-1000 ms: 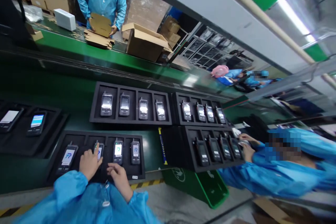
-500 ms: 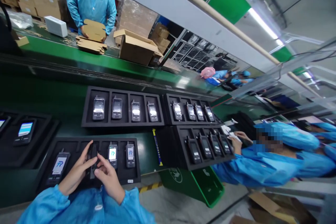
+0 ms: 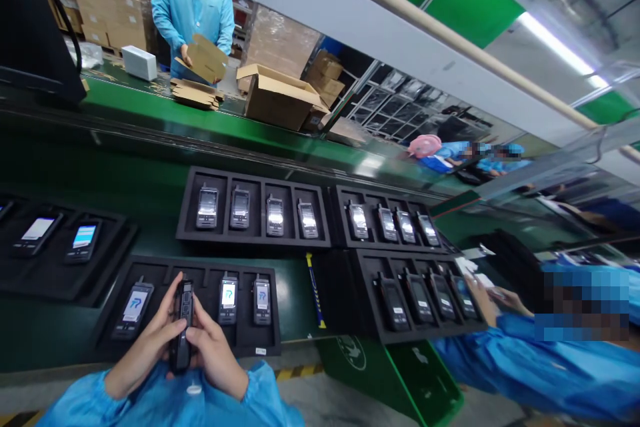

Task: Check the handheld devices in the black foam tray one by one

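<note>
Both my hands hold one black handset point(image 3: 182, 323) on its edge, just above the near black foam tray point(image 3: 165, 272). My left hand point(image 3: 150, 340) wraps it from the left and my right hand point(image 3: 213, 350) closes on it from the right. Three more handsets with lit screens lie in that tray's slots, the nearest one point(image 3: 229, 298) right of my fingers. The slot under the held handset is hidden.
More black trays of handsets point(image 3: 254, 213) lie further along the green conveyor point(image 3: 150, 173). A co-worker in blue point(image 3: 525, 347) works at a tray to the right. Across the belt another person point(image 3: 193, 10) folds cardboard next to an open carton point(image 3: 277, 97).
My left hand went from touching a handset lying in the tray to lifting it out; both hands now grip it turned on edge. The view shifted slightly.
</note>
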A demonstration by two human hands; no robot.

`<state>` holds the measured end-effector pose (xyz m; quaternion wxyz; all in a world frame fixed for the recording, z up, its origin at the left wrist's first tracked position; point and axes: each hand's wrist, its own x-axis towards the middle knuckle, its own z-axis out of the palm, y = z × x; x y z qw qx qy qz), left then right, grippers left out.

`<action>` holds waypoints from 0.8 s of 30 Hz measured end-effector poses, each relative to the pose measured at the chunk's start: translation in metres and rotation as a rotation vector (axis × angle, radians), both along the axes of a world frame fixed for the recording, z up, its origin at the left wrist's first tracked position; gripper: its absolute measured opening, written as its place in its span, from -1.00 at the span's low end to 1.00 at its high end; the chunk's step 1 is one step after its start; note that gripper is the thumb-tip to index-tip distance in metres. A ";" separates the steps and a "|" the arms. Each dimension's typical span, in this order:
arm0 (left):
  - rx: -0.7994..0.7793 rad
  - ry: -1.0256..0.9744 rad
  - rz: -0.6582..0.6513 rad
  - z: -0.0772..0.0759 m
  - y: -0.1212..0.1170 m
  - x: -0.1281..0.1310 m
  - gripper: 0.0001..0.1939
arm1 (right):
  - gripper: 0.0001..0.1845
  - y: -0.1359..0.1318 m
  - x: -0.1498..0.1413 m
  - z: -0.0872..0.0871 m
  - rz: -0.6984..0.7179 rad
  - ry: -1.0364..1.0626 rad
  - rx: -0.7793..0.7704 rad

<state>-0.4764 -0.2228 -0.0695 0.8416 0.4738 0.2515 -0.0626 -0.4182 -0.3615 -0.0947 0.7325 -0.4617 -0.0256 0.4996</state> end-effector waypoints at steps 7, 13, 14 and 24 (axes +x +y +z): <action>0.088 -0.152 -0.151 -0.004 0.011 -0.005 0.14 | 0.13 -0.004 -0.008 0.004 0.020 0.039 0.095; 0.092 -0.121 -0.150 0.006 0.010 -0.006 0.06 | 0.04 -0.004 -0.010 0.008 0.031 -0.136 0.181; 0.084 -0.127 -0.146 0.005 0.010 -0.007 0.06 | 0.02 -0.004 -0.010 0.008 0.020 -0.135 0.192; 0.216 -0.087 -0.086 -0.001 0.012 -0.008 -0.16 | 0.13 -0.015 -0.005 0.002 0.100 -0.161 0.125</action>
